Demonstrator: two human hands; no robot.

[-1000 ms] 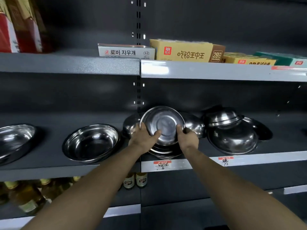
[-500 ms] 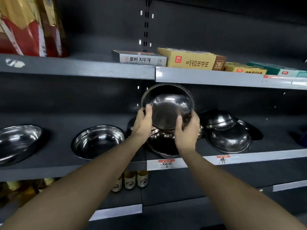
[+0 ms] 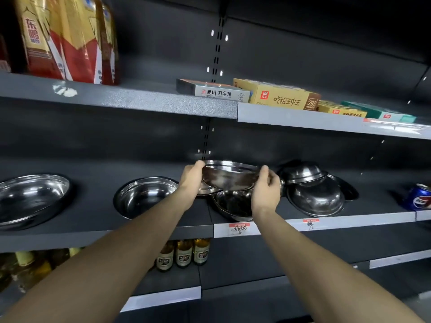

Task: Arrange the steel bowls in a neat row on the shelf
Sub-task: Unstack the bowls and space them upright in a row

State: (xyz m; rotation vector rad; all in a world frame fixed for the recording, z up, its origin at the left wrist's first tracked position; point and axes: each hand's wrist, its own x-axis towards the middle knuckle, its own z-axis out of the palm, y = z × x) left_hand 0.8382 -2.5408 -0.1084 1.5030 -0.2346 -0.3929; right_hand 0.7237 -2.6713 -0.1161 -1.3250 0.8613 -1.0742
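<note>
Both hands hold one steel bowl (image 3: 229, 177) level, rim up, above the middle shelf (image 3: 98, 231). My left hand (image 3: 191, 180) grips its left rim and my right hand (image 3: 265, 186) its right rim. Under it sit another upright bowl (image 3: 233, 205) and a flatter one (image 3: 205, 190), partly hidden by my hands. Two upright bowls stand apart to the left: one nearby (image 3: 145, 197) and one at the far left (image 3: 32, 199). To the right, two bowls lie upside down, a small one (image 3: 303, 173) on a large one (image 3: 316, 199).
A blue soda can (image 3: 418, 198) lies at the shelf's right end. The upper shelf's edge (image 3: 303, 118) carries boxes (image 3: 277, 95) and red-gold packs (image 3: 70, 38). Bottles (image 3: 184, 252) stand on the lower shelf. Price tags (image 3: 239, 228) hang on the shelf's front.
The held bowl, tilted up facing me before, has come down and turned level with its rim up. The view has shifted, so the can now shows at the right.
</note>
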